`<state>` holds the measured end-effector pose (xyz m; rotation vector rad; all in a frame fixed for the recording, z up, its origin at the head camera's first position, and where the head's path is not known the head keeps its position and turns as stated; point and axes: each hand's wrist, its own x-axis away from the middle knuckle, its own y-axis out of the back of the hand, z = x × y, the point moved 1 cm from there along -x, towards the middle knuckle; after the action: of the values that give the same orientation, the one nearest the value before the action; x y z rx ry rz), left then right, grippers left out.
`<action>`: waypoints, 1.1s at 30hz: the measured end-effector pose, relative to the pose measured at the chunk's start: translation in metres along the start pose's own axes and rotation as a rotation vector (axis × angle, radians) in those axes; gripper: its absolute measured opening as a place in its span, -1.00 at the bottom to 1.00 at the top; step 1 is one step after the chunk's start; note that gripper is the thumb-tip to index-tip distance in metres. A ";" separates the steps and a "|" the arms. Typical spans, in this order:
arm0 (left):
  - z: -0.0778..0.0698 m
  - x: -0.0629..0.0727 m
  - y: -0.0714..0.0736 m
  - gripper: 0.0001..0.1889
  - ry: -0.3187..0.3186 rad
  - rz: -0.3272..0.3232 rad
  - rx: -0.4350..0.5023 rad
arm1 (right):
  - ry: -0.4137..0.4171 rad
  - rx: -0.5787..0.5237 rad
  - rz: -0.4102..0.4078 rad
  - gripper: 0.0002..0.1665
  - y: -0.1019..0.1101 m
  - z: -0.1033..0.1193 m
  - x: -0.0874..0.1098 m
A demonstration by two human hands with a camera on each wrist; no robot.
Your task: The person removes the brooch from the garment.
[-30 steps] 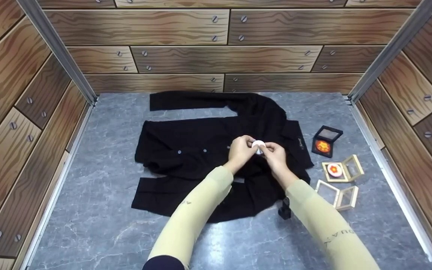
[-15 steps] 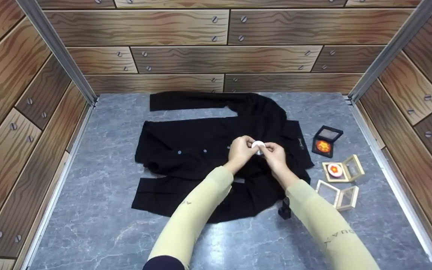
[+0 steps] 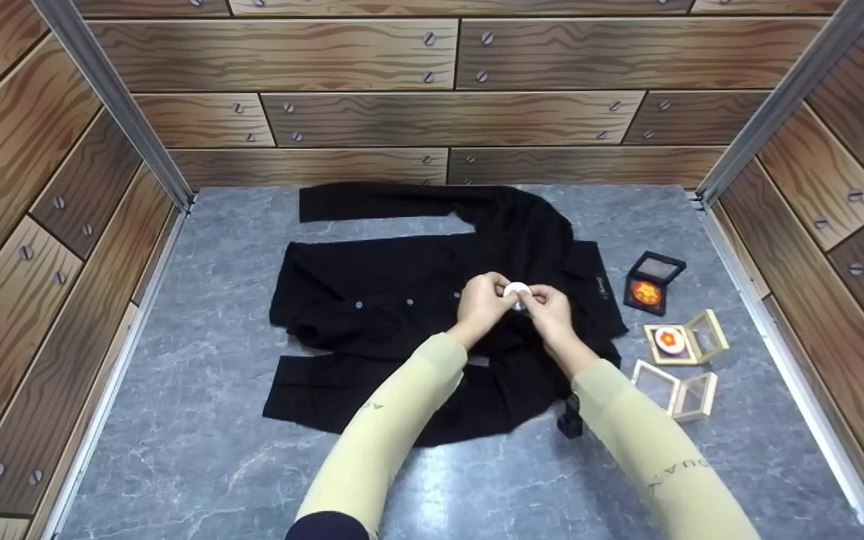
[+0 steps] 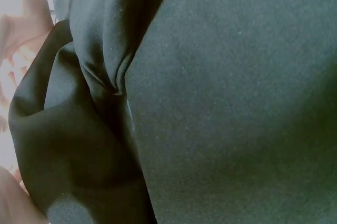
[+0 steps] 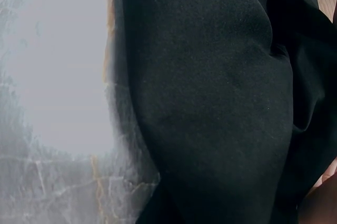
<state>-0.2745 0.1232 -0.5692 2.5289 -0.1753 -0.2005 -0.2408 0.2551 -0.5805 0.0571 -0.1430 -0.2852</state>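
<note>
A black button-up shirt (image 3: 379, 266) lies flat, its collar end to the right and both sleeves stretched left. Over its upper front, my left hand (image 3: 480, 301) pinches one side of a small white round disc, perhaps a badge (image 3: 517, 287). The fingers of my right hand (image 3: 554, 313) pinch the disc's other side. Both thumbs meet at its lower edge. In the left wrist view, shirt cloth (image 4: 226, 97) fills most of the picture, with a bit of hand (image 4: 18, 187) at the left edge. Folded cloth (image 5: 210, 92) hides most of the hand in the right wrist view.
Right of the shirt stand three opened cases: a black one (image 3: 653, 304) with an orange-red disc, a light wooden one (image 3: 691, 358) with a pink-white flower disc, and a pale frame-like one (image 3: 673, 401). Wood-patterned walls (image 3: 357, 56) enclose the grey marbled surface (image 3: 199, 450).
The white disc tips slightly between the fingertips. Both hands, the shirt and the cases stay where they were.
</note>
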 end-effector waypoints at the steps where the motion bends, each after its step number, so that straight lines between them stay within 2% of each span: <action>1: 0.000 0.000 0.000 -0.86 0.000 -0.001 0.002 | 0.000 -0.001 0.001 -0.84 0.000 0.000 0.000; 18: 0.002 0.001 0.002 -0.84 0.011 0.005 0.007 | 0.001 0.001 -0.017 -0.73 0.001 0.000 0.001; 28: 0.004 0.000 0.003 -0.82 0.003 0.010 -0.002 | 0.012 -0.037 0.002 -0.87 0.004 -0.003 -0.003; 33: 0.004 0.000 0.003 -0.82 -0.006 0.002 -0.018 | 0.021 -0.017 -0.007 -0.86 0.005 -0.002 -0.003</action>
<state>-0.2755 0.1182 -0.5710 2.5106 -0.1775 -0.2082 -0.2413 0.2611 -0.5827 0.0442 -0.1200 -0.2927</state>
